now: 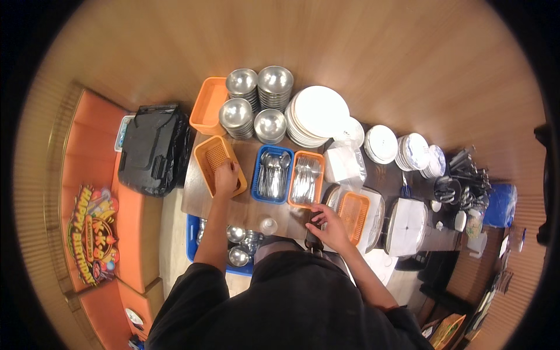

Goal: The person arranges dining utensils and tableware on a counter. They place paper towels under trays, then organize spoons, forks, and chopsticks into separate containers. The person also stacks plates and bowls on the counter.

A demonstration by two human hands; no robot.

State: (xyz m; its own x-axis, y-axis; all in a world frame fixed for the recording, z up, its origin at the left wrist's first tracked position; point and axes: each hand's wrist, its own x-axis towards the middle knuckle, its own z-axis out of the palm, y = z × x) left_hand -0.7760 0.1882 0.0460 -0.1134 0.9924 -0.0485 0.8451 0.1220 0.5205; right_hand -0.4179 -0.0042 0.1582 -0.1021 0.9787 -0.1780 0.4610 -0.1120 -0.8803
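Note:
My left hand reaches into an orange plastic basket at the table's left end, its fingers curled; whether they grip anything is hidden. My right hand is apart-fingered and holds nothing, its fingertips by the near end of an orange basket of forks. Just left of that stands a blue basket of metal spoons. Right of my right hand, another orange basket rests on a paper-covered tray. A small clear cup stands near the table's front edge.
Stacked steel bowls, an orange bin and white plates line the wall. Smaller plate stacks continue right, towards a utensil holder. A blue crate of steel bowls sits below the table. A black bin stands left.

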